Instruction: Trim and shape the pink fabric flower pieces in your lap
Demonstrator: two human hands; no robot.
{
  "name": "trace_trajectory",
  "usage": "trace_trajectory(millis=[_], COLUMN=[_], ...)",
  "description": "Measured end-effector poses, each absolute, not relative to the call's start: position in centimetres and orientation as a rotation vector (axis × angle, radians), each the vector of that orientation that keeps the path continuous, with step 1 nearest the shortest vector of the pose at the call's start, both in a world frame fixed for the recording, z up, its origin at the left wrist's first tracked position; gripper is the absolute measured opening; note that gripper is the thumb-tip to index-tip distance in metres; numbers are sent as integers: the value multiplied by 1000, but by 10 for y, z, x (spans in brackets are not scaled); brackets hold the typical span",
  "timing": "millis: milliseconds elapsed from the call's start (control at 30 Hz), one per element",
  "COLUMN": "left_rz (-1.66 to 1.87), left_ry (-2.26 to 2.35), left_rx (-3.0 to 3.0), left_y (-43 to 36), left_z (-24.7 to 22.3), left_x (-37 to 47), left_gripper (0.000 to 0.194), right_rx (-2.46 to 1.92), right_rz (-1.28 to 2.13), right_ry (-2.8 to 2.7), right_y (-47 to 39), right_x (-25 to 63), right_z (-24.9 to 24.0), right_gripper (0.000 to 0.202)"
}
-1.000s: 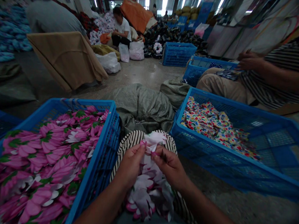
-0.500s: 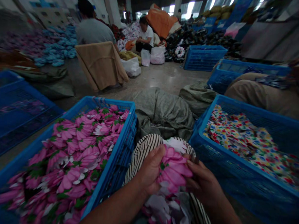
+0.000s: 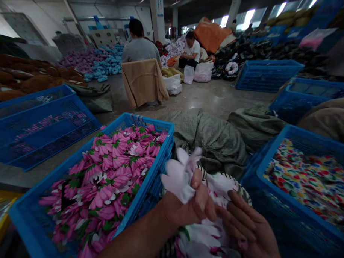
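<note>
My left hand is closed around the base of a fabric flower piece, whose pale petals stick up above the fist. My right hand is stretched out just to the right, fingers apart from the thumb, its fingertips close to or touching my left fingers. I see nothing held in it. Below both hands, more flower pieces lie on my lap, white sides with pink edges showing. A striped cloth covers the lap. To the left, a blue crate is full of pink flower pieces with green tips.
At the right stands another blue crate with colourful dotted fabric pieces. Grey-green sacks lie ahead. A further blue crate is at the left, beside a yellow crate edge. A person sits on a cloth-draped chair; another person sits beyond.
The view has swung left. My left hand has turned the flower piece from its pink side to its pale side and lifted it leftward. My right hand has let go of it.
</note>
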State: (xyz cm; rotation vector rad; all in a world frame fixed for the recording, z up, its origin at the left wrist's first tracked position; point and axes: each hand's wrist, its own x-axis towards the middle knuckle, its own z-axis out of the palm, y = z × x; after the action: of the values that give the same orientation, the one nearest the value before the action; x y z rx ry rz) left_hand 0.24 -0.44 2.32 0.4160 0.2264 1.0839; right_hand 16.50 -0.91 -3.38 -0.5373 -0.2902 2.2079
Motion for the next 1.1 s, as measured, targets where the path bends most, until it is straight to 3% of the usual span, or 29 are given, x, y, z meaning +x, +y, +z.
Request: trace_trajectory(millis=[100,200,300,433,567,800,967,1100], left_rz=[1319,1484,1510,1510,1394,1344,1122,1190], left_ry=[602,1202,1396,1270,924,646,501,513], left_rx=[698,920,1051,923,595,310,123,249], left_y=[-2,-3,-6,-6,-3,5,4,0], left_z=[25,19,12,8,9,16,19,40], left_x=[-1,2,3,5,13,5,-7,-8], left_gripper=[40,24,14,13,21,4,19,28], right_rx=[-715,-878,-918,-934,-953,-820,-523,-308], right_rz=[2063,1761,1588,1613,1863,2081,2255,2495], right_ry=[-588,-872,-965,-868,-692,-451,-210,-174], right_y=[-9,-7,-1,9,18,18,7,-5], right_x=[153,145,139,137,136,133,129,110], right_z=[-31,-22,-11,-4,-2,-3,5,3], right_gripper=[29,34,38,44,41,26,21,25])
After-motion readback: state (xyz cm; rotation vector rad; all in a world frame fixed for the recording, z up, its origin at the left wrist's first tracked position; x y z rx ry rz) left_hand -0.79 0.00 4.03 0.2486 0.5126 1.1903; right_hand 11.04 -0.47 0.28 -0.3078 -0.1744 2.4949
